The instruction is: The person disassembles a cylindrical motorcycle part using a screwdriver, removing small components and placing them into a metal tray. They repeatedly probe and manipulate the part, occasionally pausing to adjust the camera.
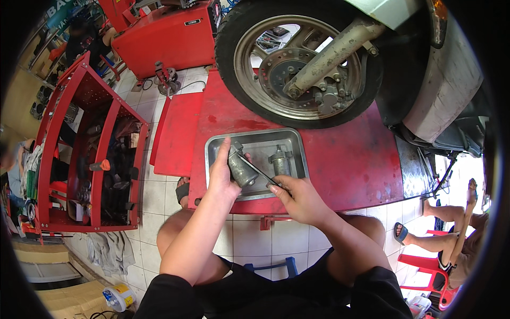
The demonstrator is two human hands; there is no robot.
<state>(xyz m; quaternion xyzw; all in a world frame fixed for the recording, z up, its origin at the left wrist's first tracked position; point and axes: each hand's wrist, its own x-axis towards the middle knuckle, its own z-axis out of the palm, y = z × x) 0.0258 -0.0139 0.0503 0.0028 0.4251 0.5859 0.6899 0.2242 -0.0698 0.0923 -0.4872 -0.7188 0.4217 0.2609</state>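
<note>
While the left hand (226, 178) is holding a grey metal cylinder (244, 173), the right hand (302, 201) is gripping a thin dark tool (262, 173). The left fingers and the thumb are closing around the cylinder, with the thumb lying along its left side. The right thumb and fingers are pressing together on the lower end of the tool, which is slanting across the front of the cylinder toward its upper part. Whether the tip is touching the metal, I cannot tell.

The held cylinder is leaning over the left part of a shallow metal tray (303, 154). A second cylinder (279, 164) is lying in the right part of this tray, near the right hand but apart from it. The tray is resting on a red table (350, 165), near its front edge. Just behind the tray, a motorbike wheel (234, 58) is standing over the same table. On the left side, a red rack (95, 204) is standing on the tiled floor (154, 196). On the right, another person (445, 243) is sitting on a red chair (417, 262).
</note>
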